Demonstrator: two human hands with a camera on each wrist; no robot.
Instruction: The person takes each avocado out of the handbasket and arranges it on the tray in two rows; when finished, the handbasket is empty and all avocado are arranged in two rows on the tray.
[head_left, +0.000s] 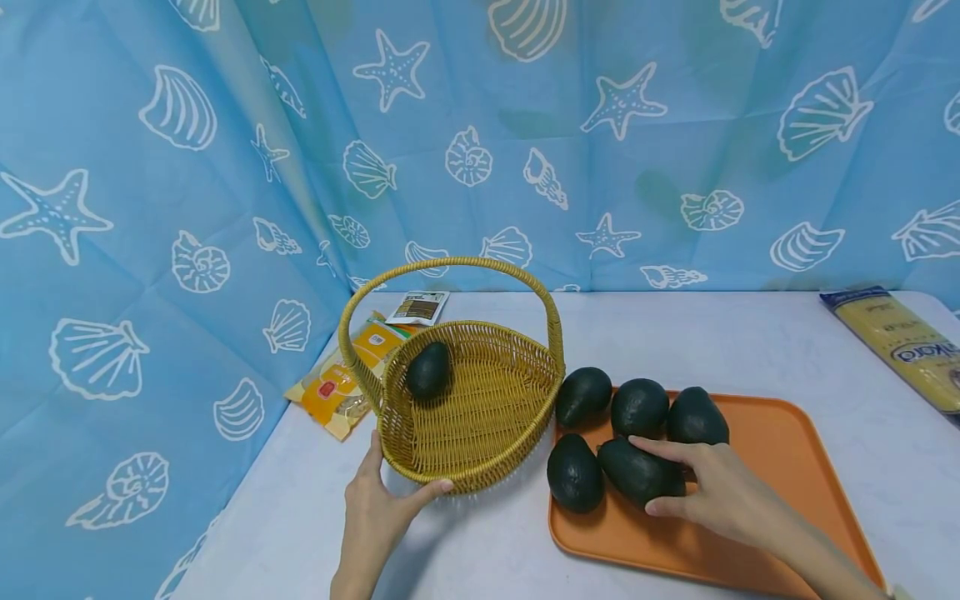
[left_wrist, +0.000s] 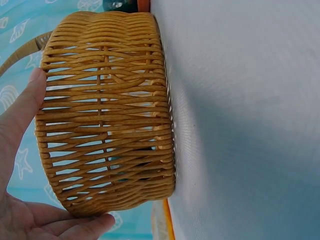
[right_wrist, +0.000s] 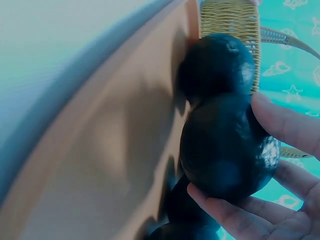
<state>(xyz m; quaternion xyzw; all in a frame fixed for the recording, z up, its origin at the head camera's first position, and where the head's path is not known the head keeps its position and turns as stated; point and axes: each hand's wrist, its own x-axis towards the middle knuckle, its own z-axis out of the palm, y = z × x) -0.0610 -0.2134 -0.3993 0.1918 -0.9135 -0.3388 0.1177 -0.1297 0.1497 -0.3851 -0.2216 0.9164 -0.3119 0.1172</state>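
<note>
My left hand (head_left: 378, 508) holds the near left side of a yellow wicker basket (head_left: 480, 487), thumb on the front rim and fingers at the left side. The left wrist view shows the woven wall (left_wrist: 105, 115) of the basket between thumb and fingers. Inside, one dark green avocado (head_left: 428, 372) lies against the left wall. My right hand (head_left: 712, 492) grips an avocado (head_left: 637, 472) at the front of an orange tray (head_left: 780, 467). In the right wrist view, the thumb and fingers wrap this gripped avocado (right_wrist: 227, 147) from opposite sides. Several other avocados (head_left: 575, 472) lie around it.
Left of the basket lies an orange and clear food packet (head_left: 341, 383), with a small white sachet (head_left: 417, 307) behind it. A yellow packet (head_left: 900, 342) lies at the far right of the white table (head_left: 495, 558). A blue shell-patterned curtain (head_left: 450, 208) hangs behind and at left.
</note>
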